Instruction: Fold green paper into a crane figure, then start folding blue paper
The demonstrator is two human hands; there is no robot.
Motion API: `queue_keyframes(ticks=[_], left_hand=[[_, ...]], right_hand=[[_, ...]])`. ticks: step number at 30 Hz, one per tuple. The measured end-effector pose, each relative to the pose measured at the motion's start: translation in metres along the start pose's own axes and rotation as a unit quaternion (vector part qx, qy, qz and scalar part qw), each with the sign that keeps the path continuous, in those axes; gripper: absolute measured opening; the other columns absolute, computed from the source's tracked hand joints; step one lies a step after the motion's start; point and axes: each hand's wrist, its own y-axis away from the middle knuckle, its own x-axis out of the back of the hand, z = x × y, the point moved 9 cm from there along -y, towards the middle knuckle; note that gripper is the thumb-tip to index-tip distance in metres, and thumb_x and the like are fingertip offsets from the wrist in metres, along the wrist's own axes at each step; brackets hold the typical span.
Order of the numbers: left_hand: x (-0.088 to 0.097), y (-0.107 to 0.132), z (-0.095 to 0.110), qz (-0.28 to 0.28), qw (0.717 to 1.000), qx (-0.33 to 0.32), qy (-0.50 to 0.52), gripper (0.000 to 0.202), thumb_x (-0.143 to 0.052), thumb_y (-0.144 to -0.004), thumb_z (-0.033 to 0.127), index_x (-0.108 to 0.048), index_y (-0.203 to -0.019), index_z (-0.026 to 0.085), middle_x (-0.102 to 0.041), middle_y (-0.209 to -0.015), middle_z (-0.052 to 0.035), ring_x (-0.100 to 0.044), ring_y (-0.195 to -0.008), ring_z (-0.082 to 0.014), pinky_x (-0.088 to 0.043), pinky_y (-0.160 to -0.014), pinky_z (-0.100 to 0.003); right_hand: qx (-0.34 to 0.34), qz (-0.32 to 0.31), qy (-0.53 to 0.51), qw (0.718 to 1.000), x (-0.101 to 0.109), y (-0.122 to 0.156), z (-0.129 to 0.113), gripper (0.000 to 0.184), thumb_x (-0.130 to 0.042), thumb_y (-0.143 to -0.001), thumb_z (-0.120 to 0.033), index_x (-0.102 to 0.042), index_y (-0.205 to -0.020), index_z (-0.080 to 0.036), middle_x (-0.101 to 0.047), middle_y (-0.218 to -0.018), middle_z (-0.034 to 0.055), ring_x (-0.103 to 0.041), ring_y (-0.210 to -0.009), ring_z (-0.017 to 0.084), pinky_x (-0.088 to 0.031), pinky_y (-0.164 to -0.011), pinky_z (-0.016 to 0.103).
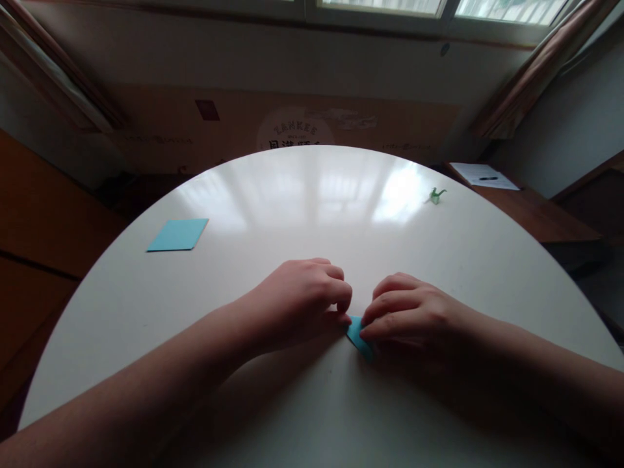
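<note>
A small folded piece of blue origami paper lies on the white table between my two hands. My left hand pinches its upper left corner, thumb and curled index finger meeting at the edge. From the right, my right hand has its fingers bent over the paper, the fingertips pressing on its right side. Part of the paper is hidden under those right fingers, and the right thumb is out of sight.
A stack of blue square paper lies on the white table at the left. A green paper crane stands at the far right. Beyond the table's right edge, a white sheet and a dark pen rest on a brown surface.
</note>
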Motion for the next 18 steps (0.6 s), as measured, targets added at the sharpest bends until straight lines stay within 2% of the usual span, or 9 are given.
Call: queue_keyframes(ticks=[6,10,12,15,17,18], left_hand=[[-0.001,-0.004,0.001,0.033,0.999,-0.012,-0.006,0.013,-0.070,-0.085,0.025,-0.069,-0.074,0.020,-0.070,-0.084,0.0004,-0.060,-0.075,-0.0144,-0.039,-0.060,-0.024],[0.014,0.003,0.010,0.041,0.998,-0.013,-0.041,0.011,-0.064,-0.090,0.020,-0.072,-0.083,0.022,-0.071,-0.089,-0.0002,-0.062,-0.081,-0.0167,-0.043,-0.063,-0.026],[0.015,0.010,0.024,0.012,0.997,-0.011,-0.082,0.017,-0.064,-0.087,0.015,-0.069,-0.072,0.021,-0.068,-0.078,0.0003,-0.060,-0.072,-0.0175,-0.041,-0.056,-0.028],[-0.005,0.027,0.062,-0.045,0.988,-0.040,-0.141,0.018,-0.069,-0.073,0.004,-0.064,-0.068,0.021,-0.061,-0.065,-0.0001,-0.053,-0.056,-0.0184,-0.029,-0.041,-0.030],[-0.022,0.037,0.092,-0.031,0.984,-0.070,-0.159,0.015,-0.069,-0.071,0.007,-0.063,-0.068,0.020,-0.058,-0.063,-0.0016,-0.049,-0.051,-0.0183,-0.024,-0.035,-0.030],[-0.027,0.040,0.103,0.008,0.983,-0.067,-0.169,0.016,-0.068,-0.070,0.007,-0.061,-0.067,0.020,-0.057,-0.062,-0.0020,-0.049,-0.052,-0.0184,-0.025,-0.034,-0.030]], right_hand=[[0.002,0.017,-0.022,1.000,0.001,0.003,0.000,0.019,-0.061,-0.095,-0.015,-0.070,-0.111,-0.018,-0.075,-0.092,0.0063,-0.059,-0.085,0.018,-0.046,-0.080,0.032],[-0.019,-0.007,-0.025,0.999,0.000,0.004,-0.004,0.013,-0.062,-0.095,-0.016,-0.073,-0.102,-0.019,-0.075,-0.088,0.0045,-0.057,-0.082,0.017,-0.045,-0.078,0.032],[-0.047,-0.021,-0.015,0.999,0.001,0.004,-0.004,0.012,-0.064,-0.094,-0.017,-0.073,-0.101,-0.021,-0.075,-0.087,0.0029,-0.056,-0.080,0.016,-0.044,-0.078,0.032],[-0.078,-0.021,-0.012,0.997,0.002,0.004,-0.004,0.011,-0.064,-0.093,-0.017,-0.074,-0.099,-0.021,-0.074,-0.086,0.0021,-0.055,-0.077,0.015,-0.044,-0.076,0.030],[-0.093,-0.020,-0.019,0.995,0.002,0.003,-0.003,0.011,-0.064,-0.094,-0.018,-0.074,-0.096,-0.021,-0.073,-0.083,0.0026,-0.055,-0.075,0.015,-0.044,-0.074,0.029],[-0.101,-0.025,-0.023,0.994,0.001,0.003,-0.003,0.011,-0.063,-0.094,-0.018,-0.073,-0.094,-0.020,-0.072,-0.081,0.0030,-0.055,-0.074,0.015,-0.044,-0.073,0.029]])
